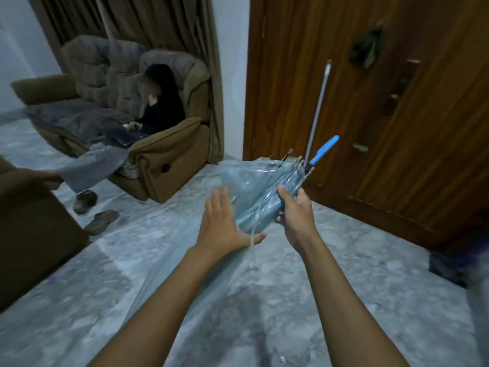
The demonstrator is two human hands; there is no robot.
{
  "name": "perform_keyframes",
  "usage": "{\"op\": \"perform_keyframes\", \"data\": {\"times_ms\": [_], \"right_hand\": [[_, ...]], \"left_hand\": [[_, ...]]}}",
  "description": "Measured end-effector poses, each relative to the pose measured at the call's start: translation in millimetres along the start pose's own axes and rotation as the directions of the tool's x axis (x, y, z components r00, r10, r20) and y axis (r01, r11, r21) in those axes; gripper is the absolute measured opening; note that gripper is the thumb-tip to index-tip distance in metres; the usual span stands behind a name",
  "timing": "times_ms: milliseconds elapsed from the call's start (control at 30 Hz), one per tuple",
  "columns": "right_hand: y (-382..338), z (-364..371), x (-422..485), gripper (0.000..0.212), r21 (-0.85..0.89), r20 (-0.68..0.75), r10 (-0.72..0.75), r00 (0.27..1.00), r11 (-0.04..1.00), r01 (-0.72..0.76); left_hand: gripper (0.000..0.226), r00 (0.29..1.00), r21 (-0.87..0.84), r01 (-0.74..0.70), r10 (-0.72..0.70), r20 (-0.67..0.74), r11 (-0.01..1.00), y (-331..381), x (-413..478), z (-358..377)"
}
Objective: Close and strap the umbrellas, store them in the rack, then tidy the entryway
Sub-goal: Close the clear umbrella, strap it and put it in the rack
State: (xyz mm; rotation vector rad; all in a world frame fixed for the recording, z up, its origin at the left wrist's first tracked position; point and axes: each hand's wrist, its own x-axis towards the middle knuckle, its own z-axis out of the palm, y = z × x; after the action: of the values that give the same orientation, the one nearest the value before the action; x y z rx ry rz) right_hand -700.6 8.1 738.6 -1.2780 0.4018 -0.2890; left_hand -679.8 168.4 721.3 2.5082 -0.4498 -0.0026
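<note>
A: What's your right hand on?

B: It's wrapped tight round the folded umbrella, fingers curled over the bunched canopy near mid-length. Umbrella's up in front of you, above the floor, tilted w/ the blue handle pointing up-right toward the wooden door.

A: Canopy material?

B: Clear plastic, bluish tint, crinkly and glossy, gathered in loose pleats. Thin rib tips poke out by the handle. A narrow clear strap dangles off the lower end.

A: And your left hand?

B: Flat and spread, fingers apart, palm pressed against the canopy's left side. Not gripping anything; thumb sits under the lower end.

A: Around you?

B: Grey-white marbled floor, polished. A thin metal pole leans on the door, just behind the umbrella. Brown padded recliner sofa to the left, someone seated on it, two dark sandals on the floor nearby. Brown pleated curtain behind the sofa.
</note>
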Motion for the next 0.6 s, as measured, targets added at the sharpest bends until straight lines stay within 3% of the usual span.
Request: {"op": "perform_keyframes", "data": {"times_ms": [100, 233, 300, 400, 500, 600], "right_hand": [[-17.2, -44.5, 16.9, 0.018, 0.056, -0.013, -0.014, 1.000, 0.998, 0.015], [-41.4, -100.6, 40.3, 0.021, 0.037, -0.039, -0.065, 0.997, 0.997, 0.067], [-52.6, -134.2, 56.9, 0.017, -0.074, -0.121, -0.115, 0.986, 0.992, 0.107], [-65.5, -186.8, 81.6, 0.043, -0.375, -0.297, -0.271, 0.916, 0.915, 0.149], [-72.7, -234.2, 88.5, 0.031, -0.490, -0.423, -0.410, 0.808, 0.853, 0.176], [-70.8, -266.6, 93.4, 0.021, -0.422, -0.278, -0.354, 0.893, 0.880, 0.218]], "left_hand": [[0.100, 0.980, -0.181, -0.079, 0.110, 0.169, 0.980, 42.1, 26.0, 20.1], [0.086, 0.941, -0.250, -0.138, 0.205, 0.268, 0.958, 98.1, 61.3, 52.6], [0.076, 0.931, -0.306, -0.169, 0.254, 0.263, 0.937, 132.1, 78.9, 73.6], [0.066, 0.929, -0.342, -0.191, 0.282, 0.240, 0.920, 178.4, 107.4, 101.7], [0.066, 0.928, -0.388, -0.201, 0.302, 0.218, 0.899, 217.0, 137.6, 125.5], [0.061, 0.931, -0.438, -0.203, 0.311, 0.189, 0.876, 251.6, 160.5, 145.4]]}}
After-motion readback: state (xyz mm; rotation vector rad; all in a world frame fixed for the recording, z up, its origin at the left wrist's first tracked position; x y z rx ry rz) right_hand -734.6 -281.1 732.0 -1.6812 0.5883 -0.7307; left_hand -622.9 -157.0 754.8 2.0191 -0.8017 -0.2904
